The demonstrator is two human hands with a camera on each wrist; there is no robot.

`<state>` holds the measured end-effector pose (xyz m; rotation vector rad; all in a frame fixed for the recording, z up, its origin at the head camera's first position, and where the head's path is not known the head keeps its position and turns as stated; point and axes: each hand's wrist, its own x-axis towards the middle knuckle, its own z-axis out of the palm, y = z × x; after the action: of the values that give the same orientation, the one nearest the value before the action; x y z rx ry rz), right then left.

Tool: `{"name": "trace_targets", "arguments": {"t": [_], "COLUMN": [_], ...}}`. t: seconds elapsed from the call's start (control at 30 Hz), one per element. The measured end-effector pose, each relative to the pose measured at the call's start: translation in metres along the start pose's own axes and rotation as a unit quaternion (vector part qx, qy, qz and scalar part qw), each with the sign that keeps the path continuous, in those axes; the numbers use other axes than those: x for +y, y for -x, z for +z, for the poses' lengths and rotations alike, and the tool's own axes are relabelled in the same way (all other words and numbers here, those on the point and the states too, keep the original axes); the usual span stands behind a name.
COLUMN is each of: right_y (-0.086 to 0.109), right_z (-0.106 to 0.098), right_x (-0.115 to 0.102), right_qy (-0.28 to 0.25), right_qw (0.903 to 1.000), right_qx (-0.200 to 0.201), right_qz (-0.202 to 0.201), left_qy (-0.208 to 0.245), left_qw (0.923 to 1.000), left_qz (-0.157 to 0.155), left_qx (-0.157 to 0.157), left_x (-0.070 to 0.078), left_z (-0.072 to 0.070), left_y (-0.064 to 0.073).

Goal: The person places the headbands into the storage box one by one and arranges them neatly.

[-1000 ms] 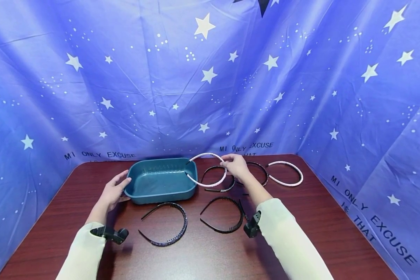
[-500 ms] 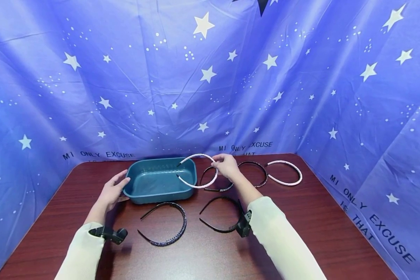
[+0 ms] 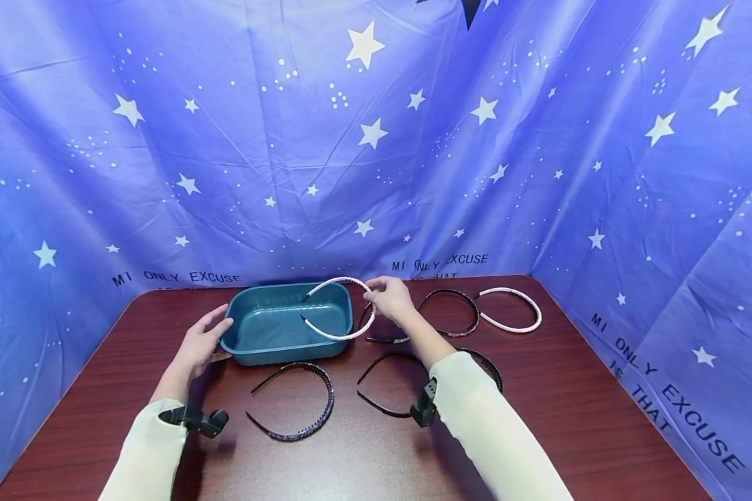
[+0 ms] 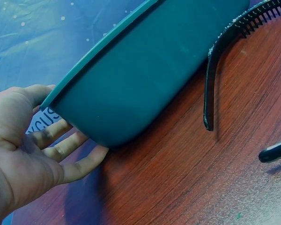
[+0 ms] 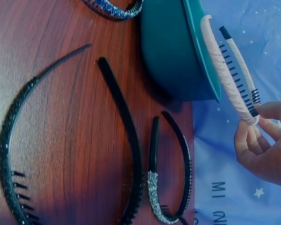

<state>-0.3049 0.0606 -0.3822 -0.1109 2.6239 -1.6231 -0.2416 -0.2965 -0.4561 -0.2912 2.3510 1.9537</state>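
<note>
A teal plastic basin point(image 3: 251, 356) stands at the back of the table. My left hand point(image 3: 202, 344) holds its left end, thumb over the rim and fingers against the outer wall, as the left wrist view also shows. Between thumb and fingers my right hand point(image 3: 391, 300) pinches the arch of a pale pink toothed headband point(image 5: 225, 70). This headband is in the air, its two dark tips over the basin's right half. Below the right hand lies a black headband with silver glitter point(image 5: 153, 187), partly hidden in the head view.
A blue-glittered headband point(image 3: 297, 436) lies in front of the basin. A black headband point(image 3: 379, 409) and another black one point(image 3: 494, 369) lie partly under the right forearm. Back right are a dark headband point(image 3: 475, 316) and a second pale pink one point(image 3: 537, 311). A starry curtain point(image 3: 326, 139) surrounds the table.
My right hand has moved left with the pale pink headband, whose tips went from the basin's right rim to further over its inside. The left hand stays on the basin.
</note>
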Motion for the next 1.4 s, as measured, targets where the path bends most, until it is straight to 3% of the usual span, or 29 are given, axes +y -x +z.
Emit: {"name": "trace_targets", "arguments": {"t": [0.6,1.4], "right_y": [0.0,0.006], "right_z": [0.022,0.053], "right_x": [-0.009,-0.01], "right_qy": [0.061,0.052], "right_qw": [0.9965,0.9914], "right_qx": [0.026,0.064], "right_qz": [-0.051,-0.102], "left_qy": [0.004,0.005], "left_qw": [1.0,1.0], "left_qz": [-0.004,-0.005], "left_qx": [-0.001,0.002], "left_x": [0.003,0.002], "left_z": [0.001,0.0], "left_y": [0.001,0.0]}}
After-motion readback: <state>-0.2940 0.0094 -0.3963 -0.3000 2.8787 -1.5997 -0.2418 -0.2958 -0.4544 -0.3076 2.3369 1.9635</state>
